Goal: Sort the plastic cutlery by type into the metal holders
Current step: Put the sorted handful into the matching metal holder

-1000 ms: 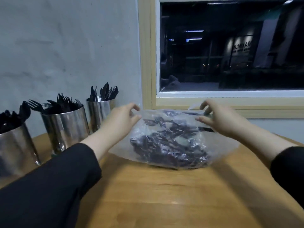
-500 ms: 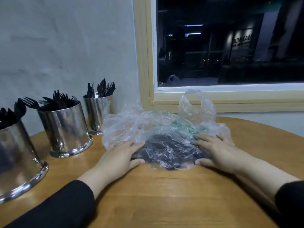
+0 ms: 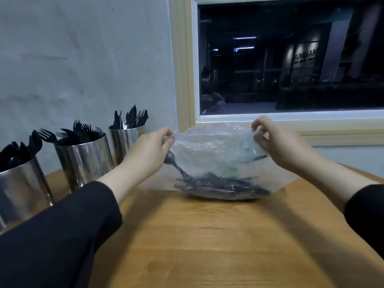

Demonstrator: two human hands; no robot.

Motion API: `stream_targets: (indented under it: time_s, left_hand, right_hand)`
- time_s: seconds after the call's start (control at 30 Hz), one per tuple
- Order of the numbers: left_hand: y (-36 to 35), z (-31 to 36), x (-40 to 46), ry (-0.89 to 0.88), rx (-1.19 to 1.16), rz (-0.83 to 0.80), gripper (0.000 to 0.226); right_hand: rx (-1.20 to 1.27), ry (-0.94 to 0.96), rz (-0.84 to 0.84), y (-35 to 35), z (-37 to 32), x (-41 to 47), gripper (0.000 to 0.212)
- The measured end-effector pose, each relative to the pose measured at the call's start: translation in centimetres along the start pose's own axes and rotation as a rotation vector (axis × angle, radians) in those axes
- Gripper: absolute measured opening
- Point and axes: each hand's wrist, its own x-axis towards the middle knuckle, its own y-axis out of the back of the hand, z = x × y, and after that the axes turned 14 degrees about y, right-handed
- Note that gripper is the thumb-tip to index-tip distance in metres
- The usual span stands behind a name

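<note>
**Bag's still full, so most of the sorting is ahead**

Both hands are on a clear plastic bag [image 3: 218,161] sitting on the wooden table [image 3: 207,235]. The left hand [image 3: 149,151] pinches the bag's top edge on its side, the right hand [image 3: 276,142] pinches the opposite edge, and the film is stretched between them. So each grip is closed on thin plastic, not on any cutlery.

The loose cutlery [image 3: 220,185] is a dark tangled heap at the bottom of the bag, resting on the table. One piece, looks like a spoon [image 3: 173,161], pokes up along the left side just under the left hand. Can't tell what types are mixed in the pile, too jumbled and dim.

Off to the left stand three metal holders near the wall. The nearest holder [image 3: 22,183] has dark pieces, maybe spoons, hard to say. The middle holder [image 3: 85,159] clearly has forks. The far holder [image 3: 126,140] has what look like knives. So each type apparently has a home already.

My read: nothing is out of this bag yet. Left to do is open it, pull pieces out, and drop each in the matching holder.
</note>
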Motion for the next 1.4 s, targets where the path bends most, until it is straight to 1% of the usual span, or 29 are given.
stream_targets:
  time_s: [0.07,0.2,0.4,0.5,0.53,0.57,0.63,0.67,0.7,0.77,0.8,0.87,0.93,0.97,1.03,1.07,1.1,1.13,1.17,1.23,1.3,1.33,1.4]
  left_hand:
    - [0.5,0.6,0.9,0.009,0.026,0.038,0.011]
    - [1.9,1.2,2.2,0.033,-0.055,0.100,0.011]
    - [4.4,2.0,4.7,-0.016,-0.063,0.176,0.011]
    - [5.5,2.8,5.3,-0.021,-0.052,0.218,0.005]
    - [5.7,3.0,5.4,-0.008,-0.052,0.192,0.005]
    - [5.8,3.0,5.3,0.007,-0.048,0.140,0.012]
    - [5.4,2.7,4.9,0.026,0.011,0.007,0.034]
    - [5.1,2.4,4.7,0.036,0.046,-0.046,0.045]
    - [4.7,2.0,4.5,0.053,0.057,-0.083,0.051]
    - [4.0,1.1,4.2,0.083,0.051,-0.121,0.046]
    - [3.7,0.7,4.3,0.078,0.059,-0.120,0.041]
    - [3.1,0.1,4.2,0.062,0.067,-0.098,0.037]
    - [2.5,-0.4,4.0,0.071,0.064,-0.073,0.036]
    - [2.1,-0.6,4.1,0.083,0.064,-0.056,0.036]
    - [1.4,-1.0,4.1,0.107,0.063,-0.021,0.037]
    - [1.1,-1.1,4.0,0.109,0.062,-0.013,0.038]
    - [0.8,-1.2,3.7,0.100,0.057,-0.019,0.040]
    - [0.6,-1.2,3.3,0.083,0.055,-0.047,0.043]
    - [0.5,-1.2,2.6,0.051,0.060,-0.098,0.050]
    - [0.3,-1.3,1.0,-0.028,0.102,-0.242,0.076]
    - [0.2,-1.5,-0.9,-0.089,0.213,-0.384,0.101]
    - [0.0,-1.7,-1.8,-0.119,0.305,-0.444,0.108]
    - [-1.2,-2.8,-3.6,-0.197,0.504,-0.489,0.118]
  right_hand:
    - [-0.038,0.008,-0.006,0.2,-0.7,1.0,0.010]
    - [0.003,0.034,0.097,1.4,-1.6,3.0,0.011]
    - [0.005,0.047,0.167,3.5,-2.4,5.7,0.012]
    - [0.002,0.029,0.178,4.2,-2.8,6.8,0.015]
    - [0.000,0.011,0.179,4.2,-2.8,7.0,0.016]
    - [-0.002,-0.008,0.179,4.2,-2.8,7.2,0.017]
    - [-0.017,-0.043,0.156,3.6,-2.6,7.0,0.017]
    - [-0.045,-0.057,0.121,3.0,-2.4,6.7,0.016]
    - [-0.067,-0.065,0.066,2.4,-2.1,6.2,0.016]
    - [-0.060,-0.042,-0.069,1.3,-1.7,4.8,0.020]
    - [-0.051,-0.016,-0.151,1.0,-1.8,3.9,0.030]
    - [-0.051,0.040,-0.296,0.8,-2.5,1.7,0.067]
    - [-0.157,0.116,-0.437,0.5,-3.2,-0.6,0.102]
    - [-0.244,0.148,-0.524,0.1,-3.4,-1.9,0.113]
    - [-0.343,0.177,-0.664,-1.2,-3.6,-4.2,0.125]
    - [-0.356,0.178,-0.707,-2.2,-3.6,-5.3,0.124]
    - [-0.353,0.163,-0.730,-3.2,-3.6,-6.2,0.118]
    - [-0.326,0.148,-0.707,-4.2,-3.3,-7.1,0.107]
    - [-0.304,0.130,-0.658,-5.2,-2.9,-7.6,0.090]
    - [-0.295,0.147,-0.523,-6.5,-2.4,-8.2,0.050]
    - [-0.315,0.179,-0.416,-7.1,-2.3,-8.2,0.016]
    - [-0.298,0.168,-0.374,-7.0,-2.5,-8.0,0.003]
    - [-0.185,0.058,-0.272,-7.2,-2.3,-7.2,0.015]
